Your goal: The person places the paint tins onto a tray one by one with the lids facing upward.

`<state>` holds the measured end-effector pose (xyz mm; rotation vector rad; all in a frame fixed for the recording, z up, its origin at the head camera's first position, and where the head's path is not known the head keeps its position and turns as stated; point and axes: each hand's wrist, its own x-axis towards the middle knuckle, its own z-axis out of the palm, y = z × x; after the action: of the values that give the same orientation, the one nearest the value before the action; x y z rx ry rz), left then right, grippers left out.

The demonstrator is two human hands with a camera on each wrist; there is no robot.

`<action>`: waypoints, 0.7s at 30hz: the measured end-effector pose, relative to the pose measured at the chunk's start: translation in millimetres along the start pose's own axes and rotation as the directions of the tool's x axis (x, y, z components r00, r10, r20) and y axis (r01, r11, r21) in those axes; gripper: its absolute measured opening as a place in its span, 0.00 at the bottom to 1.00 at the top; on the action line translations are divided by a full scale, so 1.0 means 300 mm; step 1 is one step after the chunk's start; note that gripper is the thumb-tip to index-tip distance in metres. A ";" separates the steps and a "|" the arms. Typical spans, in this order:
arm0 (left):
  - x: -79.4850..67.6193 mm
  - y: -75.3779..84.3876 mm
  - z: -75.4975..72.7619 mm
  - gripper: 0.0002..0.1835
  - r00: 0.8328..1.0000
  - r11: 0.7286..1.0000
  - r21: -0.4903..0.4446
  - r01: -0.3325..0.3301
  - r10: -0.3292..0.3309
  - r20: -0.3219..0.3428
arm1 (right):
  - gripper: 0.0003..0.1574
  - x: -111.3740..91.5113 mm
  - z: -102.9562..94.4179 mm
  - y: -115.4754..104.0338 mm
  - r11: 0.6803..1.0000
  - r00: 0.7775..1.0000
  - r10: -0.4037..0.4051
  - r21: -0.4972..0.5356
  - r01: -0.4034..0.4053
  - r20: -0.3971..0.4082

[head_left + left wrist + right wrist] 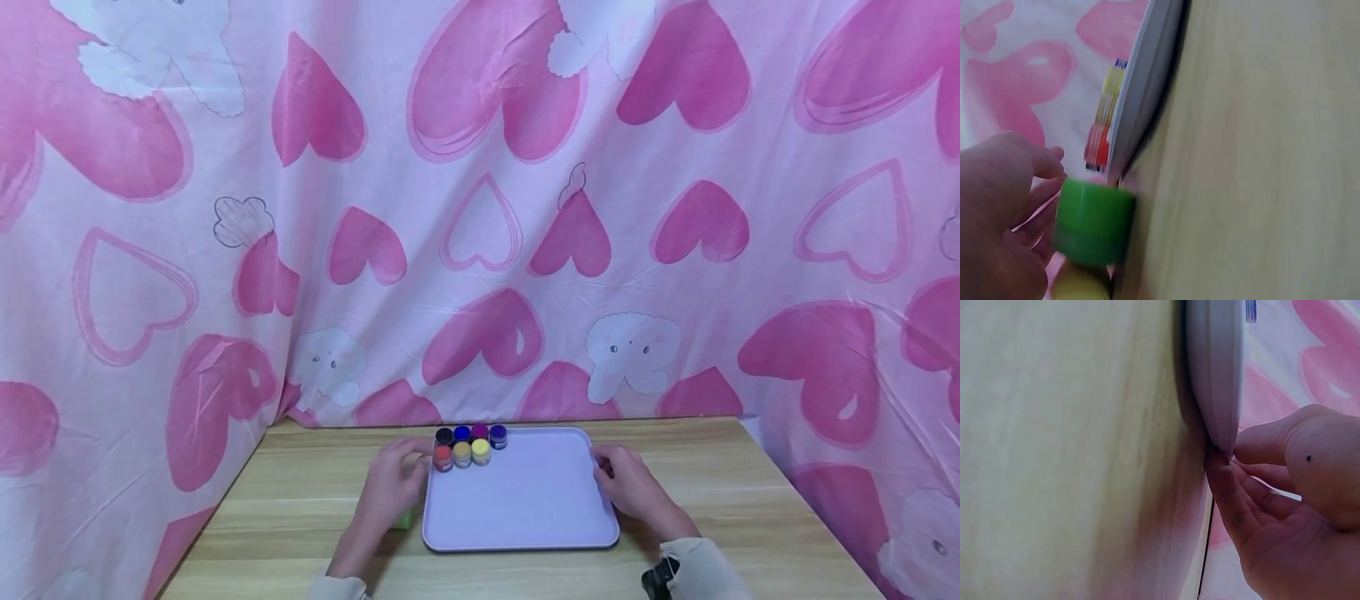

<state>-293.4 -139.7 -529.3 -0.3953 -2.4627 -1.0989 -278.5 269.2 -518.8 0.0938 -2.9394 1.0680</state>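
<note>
A pale lilac tray point(525, 508) lies on the table, with several small paint jars at its far left corner, among them a red jar point(443, 457) and a yellow jar point(481, 452). My right hand point(633, 483) pinches the tray's right edge, thumb above and a finger beneath, as the right wrist view shows. Beside the left edge is my left hand point(393, 475), its fingers loosely bent and apart from the rim in the left wrist view. Close to those fingers stands a green cylindrical thing point(1094, 222), mostly hidden by the left arm in the head view.
Behind the green thing, a yellow rounded object point(1079, 284) shows partly. The wood-grain table point(315, 483) ends at a pink heart-patterned curtain point(480, 250) at the back and sides. A black strap point(660, 577) sits by the right sleeve.
</note>
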 end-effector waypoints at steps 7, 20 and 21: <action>-0.023 -0.044 -0.057 0.11 0.999 0.999 0.021 0.029 -0.029 0.019 | 0.22 0.001 0.002 0.000 1.000 1.000 0.003 0.003 -0.003 0.000; -0.061 -0.089 -0.151 0.05 0.963 0.986 0.054 0.157 -0.165 0.213 | 0.17 0.003 0.004 0.003 1.000 1.000 0.000 0.004 0.000 -0.003; -0.064 -0.092 -0.158 0.06 0.962 0.986 0.050 0.156 -0.163 0.221 | 0.17 0.003 0.004 0.003 1.000 1.000 0.000 0.004 0.000 -0.003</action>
<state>-275.9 -195.0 -527.6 -0.3310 -2.7487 -1.1309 -279.5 269.1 -520.4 0.0926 -2.9345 1.0724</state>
